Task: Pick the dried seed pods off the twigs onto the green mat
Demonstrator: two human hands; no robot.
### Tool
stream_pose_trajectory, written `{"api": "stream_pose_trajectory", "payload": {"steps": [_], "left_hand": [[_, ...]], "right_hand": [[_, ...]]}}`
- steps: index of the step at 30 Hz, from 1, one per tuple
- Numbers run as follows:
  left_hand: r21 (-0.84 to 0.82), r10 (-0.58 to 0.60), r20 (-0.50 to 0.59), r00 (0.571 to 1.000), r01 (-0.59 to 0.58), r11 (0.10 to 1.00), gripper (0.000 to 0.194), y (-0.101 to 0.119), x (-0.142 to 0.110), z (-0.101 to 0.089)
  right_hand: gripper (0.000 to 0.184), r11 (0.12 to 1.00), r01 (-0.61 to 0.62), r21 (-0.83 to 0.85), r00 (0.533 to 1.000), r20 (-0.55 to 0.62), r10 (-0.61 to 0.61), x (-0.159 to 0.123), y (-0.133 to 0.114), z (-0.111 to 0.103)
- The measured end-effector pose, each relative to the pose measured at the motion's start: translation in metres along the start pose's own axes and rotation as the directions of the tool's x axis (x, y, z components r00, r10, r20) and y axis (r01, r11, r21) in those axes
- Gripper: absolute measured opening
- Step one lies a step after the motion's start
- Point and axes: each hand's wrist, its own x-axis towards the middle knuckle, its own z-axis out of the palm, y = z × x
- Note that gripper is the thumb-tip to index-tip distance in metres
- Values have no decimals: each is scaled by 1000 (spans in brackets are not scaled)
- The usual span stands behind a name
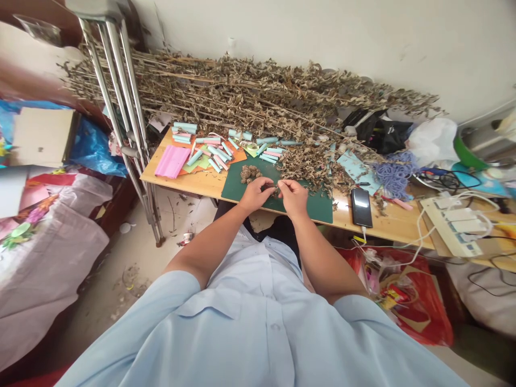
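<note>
My left hand (pixel 255 194) and my right hand (pixel 293 198) hover just above a dark green cutting mat (pixel 278 201), fingertips pinched close together. A small dark dried plant piece (pixel 271 189) sits between them, too small to make out clearly. A clump of crumbled dried leaves (pixel 250 173) lies on the mat just beyond my left hand. Past my right hand is a looser heap of dried leaves (pixel 310 166). Pale blue paper rolls (pixel 217 153) and a pink paper pad (pixel 172 161) lie on coloured sheets at the left of the wooden table (pixel 193 180).
Long dried plant stalks (pixel 242 94) lie along the wall behind the table. A black smartphone (pixel 362 207) and blue yarn (pixel 395 174) are on the right. Steel crutches (pixel 121 113) stand at the table's left end. A white power strip (pixel 451 226) and tangled cables lie further right.
</note>
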Motion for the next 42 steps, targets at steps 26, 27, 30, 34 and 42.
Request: {"api": "stream_pose_trajectory", "payload": {"steps": [26,27,30,34,42], "left_hand": [[12,45,16,999,-45,999,11,3,1,-1],[11,42,14,999,-42,999,11,3,1,-1],[13,35,9,999,-35,999,10,2,1,0],[14,32,19,999,-32,999,12,1,1,0],[5,38,27,999,-38,999,16,3,1,-2]], "right_hand": [[33,999,3,52,999,-38,-1,-6,3,10],[33,998,4,56,999,-42,-2,-6,2,9],[33,997,11,77,998,-61,-7,-5,0,6],[34,996,9,85,997,-78,-3,-4,0,3],[36,998,3,66,996,-84,2,-3,2,2]]}}
